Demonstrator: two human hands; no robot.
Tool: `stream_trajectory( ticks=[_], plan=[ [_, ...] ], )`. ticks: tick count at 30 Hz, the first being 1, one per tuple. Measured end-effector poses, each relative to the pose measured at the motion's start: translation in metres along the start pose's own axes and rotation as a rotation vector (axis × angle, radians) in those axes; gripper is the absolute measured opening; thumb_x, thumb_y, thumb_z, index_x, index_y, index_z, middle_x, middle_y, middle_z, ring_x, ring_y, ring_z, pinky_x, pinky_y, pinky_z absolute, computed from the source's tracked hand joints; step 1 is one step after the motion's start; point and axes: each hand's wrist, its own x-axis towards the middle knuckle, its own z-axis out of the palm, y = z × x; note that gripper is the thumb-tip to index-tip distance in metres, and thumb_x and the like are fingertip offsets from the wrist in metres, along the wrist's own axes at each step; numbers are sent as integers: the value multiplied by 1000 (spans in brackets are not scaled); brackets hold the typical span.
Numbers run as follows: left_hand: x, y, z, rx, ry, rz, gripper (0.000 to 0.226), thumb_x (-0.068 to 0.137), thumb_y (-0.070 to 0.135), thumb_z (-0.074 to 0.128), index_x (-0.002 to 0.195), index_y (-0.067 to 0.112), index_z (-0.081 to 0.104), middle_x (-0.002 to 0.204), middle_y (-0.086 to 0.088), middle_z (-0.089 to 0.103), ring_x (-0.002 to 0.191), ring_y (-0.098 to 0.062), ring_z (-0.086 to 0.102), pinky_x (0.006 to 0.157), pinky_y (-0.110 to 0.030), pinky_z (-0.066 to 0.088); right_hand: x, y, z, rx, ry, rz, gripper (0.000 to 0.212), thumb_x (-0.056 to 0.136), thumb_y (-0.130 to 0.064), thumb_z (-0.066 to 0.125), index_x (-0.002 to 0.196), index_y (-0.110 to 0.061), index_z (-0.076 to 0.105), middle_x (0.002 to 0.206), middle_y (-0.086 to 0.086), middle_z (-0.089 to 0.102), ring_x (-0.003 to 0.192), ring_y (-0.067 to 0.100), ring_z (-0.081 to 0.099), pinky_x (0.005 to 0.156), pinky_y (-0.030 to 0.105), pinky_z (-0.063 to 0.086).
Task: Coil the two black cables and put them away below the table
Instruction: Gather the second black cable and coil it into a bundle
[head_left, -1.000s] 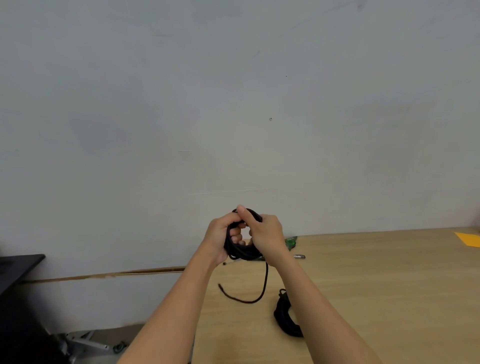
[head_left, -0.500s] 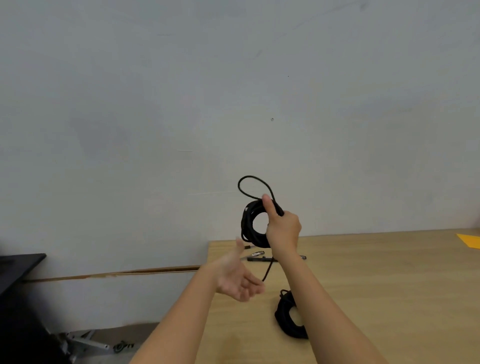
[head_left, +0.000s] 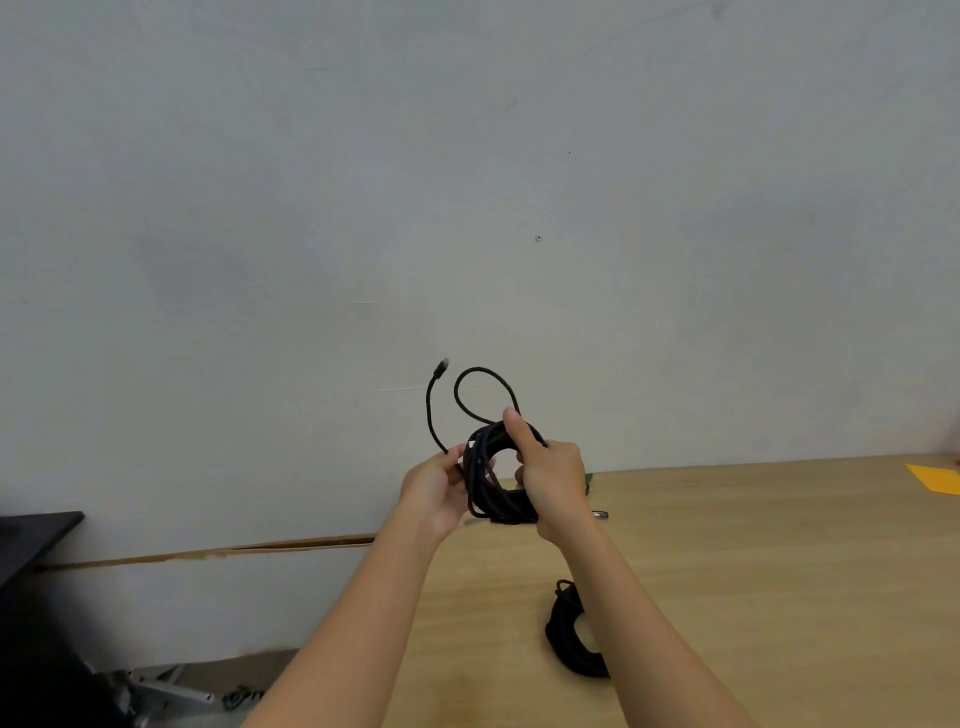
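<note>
A coiled black cable (head_left: 491, 486) is held up in front of the wall, above the table's far left corner. My right hand (head_left: 550, 475) grips the coil's right side, with its thumb over the top. A small loop and a free end with a plug stick up above the coil. My left hand (head_left: 436, 486) pinches that free end where it meets the coil's left side. A second black cable (head_left: 569, 634), coiled into a bundle, lies on the wooden table (head_left: 753, 571), partly hidden behind my right forearm.
A yellow paper (head_left: 935, 478) lies at the table's far right edge. A small metal-tipped object (head_left: 600, 514) and something green lie behind my right hand. Left of the table are a black surface (head_left: 31, 535) and a metal frame (head_left: 166, 686) on the floor.
My left hand, open and below the coil half a second ago, has come up and taken the cable's free end. The coil has dropped slightly and the plug end now sticks up.
</note>
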Motion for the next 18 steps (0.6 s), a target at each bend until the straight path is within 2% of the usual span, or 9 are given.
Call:
stream_trajectory(
  ticks=[3,5,10,14,16,18],
  plan=[
    [-6,7,5,5,28,-39,24,99,13,44,109,-6,54,93,-22,63,81,-32,62,66,-39,52,0,5,0,-33,-75,-7,52,77,-58,66,72,-7,59,49,-4,27,45,13,27,48,26,25],
    [-9,10,9,-1,60,-56,21,98,17,46,98,-2,55,88,-21,61,77,-32,61,61,-39,51,-1,7,0,-63,-132,-14,52,75,-60,66,74,-8,61,52,-2,29,47,14,29,50,27,26],
    [-10,15,11,-10,8,-47,33,97,22,46,75,0,58,80,-15,58,73,-30,57,72,-40,49,1,7,-1,-162,-126,-53,51,75,-58,67,63,-11,52,48,-4,31,50,17,31,53,30,27],
    [-9,12,8,-33,-35,-1,28,93,23,47,70,7,50,63,-5,52,66,-24,52,70,-40,46,1,4,-5,-167,-25,-43,55,78,-53,68,55,-13,40,44,-6,29,43,14,27,47,26,23],
    [-7,12,7,-39,-41,1,32,92,35,49,73,9,48,55,-1,46,59,-21,46,73,-39,43,1,2,-6,-161,32,-37,55,80,-51,67,53,-13,38,47,-3,32,44,14,29,46,25,25],
    [-12,15,8,14,-73,9,39,84,46,58,81,7,52,60,-2,46,59,-21,46,72,-39,43,1,2,-7,-168,50,-34,56,80,-51,67,52,-13,38,49,-2,33,44,14,29,45,25,25]
  ],
)
